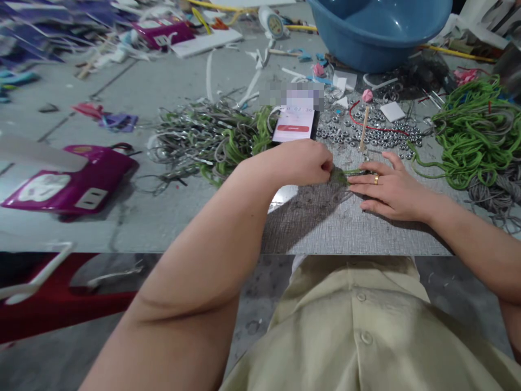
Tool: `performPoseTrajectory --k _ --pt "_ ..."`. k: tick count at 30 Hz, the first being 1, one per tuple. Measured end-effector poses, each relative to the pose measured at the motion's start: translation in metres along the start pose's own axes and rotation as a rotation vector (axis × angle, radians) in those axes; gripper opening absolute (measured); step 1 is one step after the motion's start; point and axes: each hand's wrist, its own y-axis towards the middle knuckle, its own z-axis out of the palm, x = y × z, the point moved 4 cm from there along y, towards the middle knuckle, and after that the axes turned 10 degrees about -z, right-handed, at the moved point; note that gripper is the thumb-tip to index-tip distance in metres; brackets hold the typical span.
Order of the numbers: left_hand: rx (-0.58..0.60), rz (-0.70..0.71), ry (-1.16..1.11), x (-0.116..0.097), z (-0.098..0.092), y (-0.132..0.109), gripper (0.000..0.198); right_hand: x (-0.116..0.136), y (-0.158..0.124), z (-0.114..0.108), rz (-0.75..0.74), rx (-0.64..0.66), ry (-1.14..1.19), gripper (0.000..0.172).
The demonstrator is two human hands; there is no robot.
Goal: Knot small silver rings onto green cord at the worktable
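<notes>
My left hand (310, 163) is closed in a pinch at the near middle of the table, at the left end of a short piece of green cord (342, 175). What lies inside its fingers is mostly hidden. My right hand (393, 187), with a gold ring on one finger, rests palm down with its fingers stretched out and apart. Its fingertips touch the cord's right end. Just beyond the hands stands a thin wooden stick (364, 130), among many small shiny metal rings (391, 138). A lit phone (296, 117) lies past my left hand.
Left of the phone is a bundle of green and grey cords with metal pieces (215, 136). On the right is a heap of green cord (480, 133). A blue basin (378, 38) stands behind. Purple packets (77, 182) and scraps lie left; a red stool (49, 304) is below.
</notes>
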Motion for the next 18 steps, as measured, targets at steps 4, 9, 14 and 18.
performPoseTrajectory --k 4,9,14,18 --pt "-0.208 -0.002 -0.133 0.006 -0.006 0.004 0.022 0.0 0.001 -0.003 0.025 -0.006 0.044 0.038" --pt "-0.346 0.128 -0.533 0.0 -0.006 0.004 0.021 0.002 0.003 -0.006 0.052 0.029 0.071 0.038" --pt "-0.19 0.202 -0.766 -0.021 0.008 0.006 0.023 0.002 0.003 -0.005 0.05 0.0 0.079 0.035" --pt "-0.219 0.182 -0.842 -0.026 0.013 0.008 0.027 -0.002 0.0 -0.008 0.043 -0.109 0.083 0.032"
